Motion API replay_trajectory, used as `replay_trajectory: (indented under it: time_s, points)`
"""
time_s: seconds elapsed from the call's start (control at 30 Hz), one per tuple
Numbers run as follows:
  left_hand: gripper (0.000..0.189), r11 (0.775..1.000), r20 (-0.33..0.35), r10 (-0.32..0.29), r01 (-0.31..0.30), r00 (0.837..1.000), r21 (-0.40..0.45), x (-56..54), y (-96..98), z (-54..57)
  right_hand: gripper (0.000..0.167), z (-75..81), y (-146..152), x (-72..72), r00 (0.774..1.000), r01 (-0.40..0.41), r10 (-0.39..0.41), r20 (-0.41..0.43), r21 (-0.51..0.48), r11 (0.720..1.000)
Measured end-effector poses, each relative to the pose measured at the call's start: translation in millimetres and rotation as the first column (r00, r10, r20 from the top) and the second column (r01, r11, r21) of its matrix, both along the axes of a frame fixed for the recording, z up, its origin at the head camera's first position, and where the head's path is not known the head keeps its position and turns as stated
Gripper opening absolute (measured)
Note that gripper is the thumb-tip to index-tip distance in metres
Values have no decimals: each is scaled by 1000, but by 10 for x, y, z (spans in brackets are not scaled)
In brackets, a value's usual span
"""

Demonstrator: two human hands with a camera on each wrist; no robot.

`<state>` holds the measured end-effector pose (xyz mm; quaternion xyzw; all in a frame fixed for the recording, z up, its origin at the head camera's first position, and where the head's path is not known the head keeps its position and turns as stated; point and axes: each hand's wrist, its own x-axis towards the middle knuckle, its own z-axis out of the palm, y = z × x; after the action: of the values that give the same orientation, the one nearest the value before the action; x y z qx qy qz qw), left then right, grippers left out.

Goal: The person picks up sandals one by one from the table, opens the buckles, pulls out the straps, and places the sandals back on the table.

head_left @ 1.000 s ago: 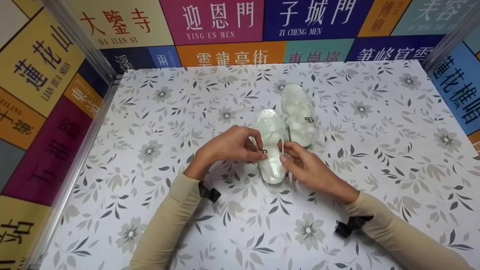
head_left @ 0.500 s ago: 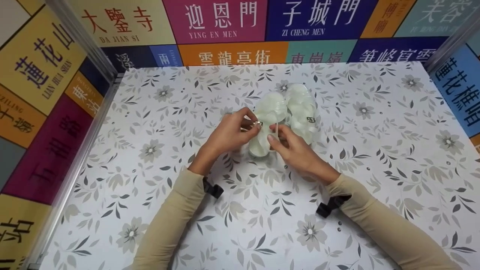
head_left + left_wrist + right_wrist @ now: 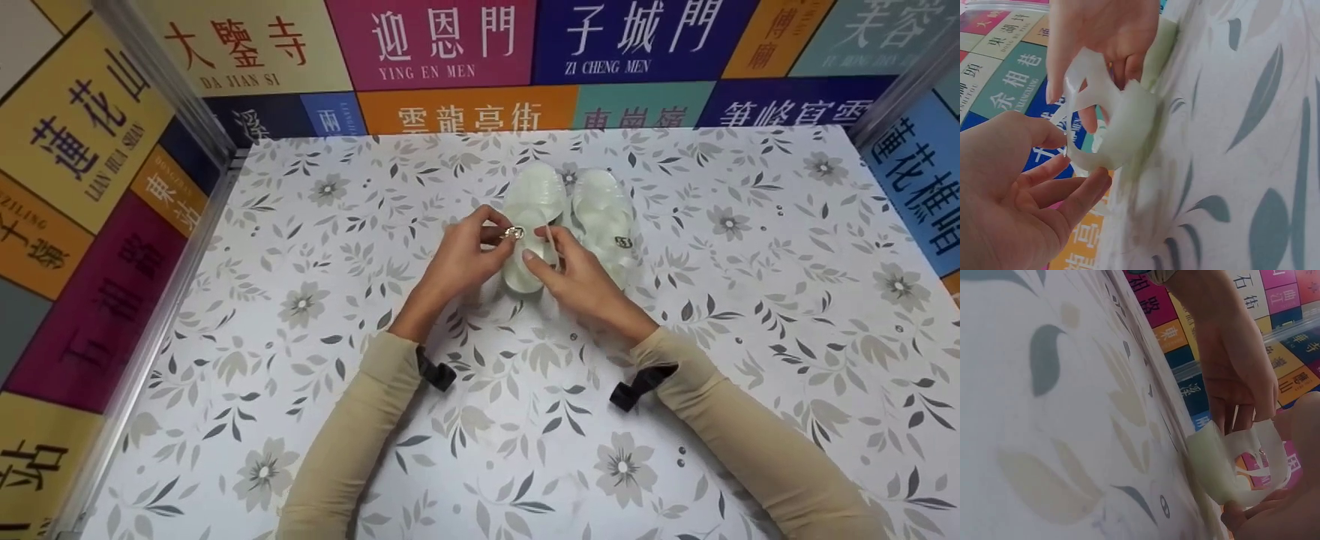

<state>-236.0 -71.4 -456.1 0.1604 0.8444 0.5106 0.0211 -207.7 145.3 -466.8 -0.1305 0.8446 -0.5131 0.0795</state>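
In the head view, a pale green translucent sandal (image 3: 534,184) lies toe away on the table, beside its mate (image 3: 600,196). My left hand (image 3: 466,253) pinches the near sandal's strap at a small metal buckle (image 3: 514,233). Across from it, my right hand (image 3: 583,279) holds the strap on the other side between thumb and fingers. The left wrist view has the sandal's rounded heel (image 3: 1134,126) between both hands, close to the tabletop. In the right wrist view the strap (image 3: 1278,461) arches above the sole. My fingers hide part of the strap.
The table has a white cloth (image 3: 300,390) with a grey leaf and flower print. Colourful panels with lettering (image 3: 442,45) stand upright along the back and both sides. A black wrist camera (image 3: 436,371) is on the left sleeve, another (image 3: 637,386) on the right.
Both hands have moved away from me with the sandal, which was nearer and now lies side by side with its mate. The other sandal has stayed in place.
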Motion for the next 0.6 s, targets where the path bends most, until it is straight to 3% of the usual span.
replay_trajectory:
  time_s: [0.2,0.37,0.5,0.6]
  points:
    - [20,999,15,-25,25,1000,27,-42,51,-121,74,46,63,-49,999,-24,21,50,52,998]
    - [18,999,26,-45,44,999,23,-10,1,-123,80,72,82,-18,995,-48,43,94,45,998]
    - [22,999,48,-19,20,999,-27,21,-55,-35,93,207,164,24,986,-86,78,150,46,995]
    - [30,994,-26,16,-19,1000,-104,4,-98,122,92,423,316,17,985,-123,110,130,96,988]
